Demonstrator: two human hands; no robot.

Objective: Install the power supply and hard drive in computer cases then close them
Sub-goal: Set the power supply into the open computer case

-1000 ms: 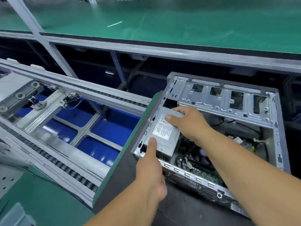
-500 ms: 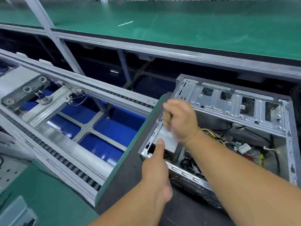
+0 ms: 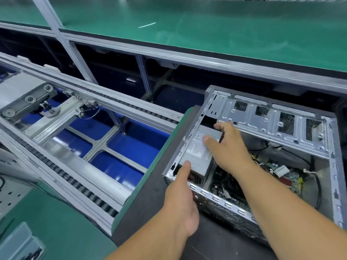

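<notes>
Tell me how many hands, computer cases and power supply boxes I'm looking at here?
Hands: 2, the left hand with its thumb on the power supply, the right hand resting on top of it.
Computer cases: 1, the open computer case.
Power supplies: 1, the grey power supply in the case's near-left corner.
Total: 4

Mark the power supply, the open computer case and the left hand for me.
power supply [image 3: 195,156]: head view, on its grey top face near the label.
computer case [image 3: 262,121]: head view, on the silver drive-bay panel.
left hand [image 3: 183,199]: head view, back of the hand.
</notes>
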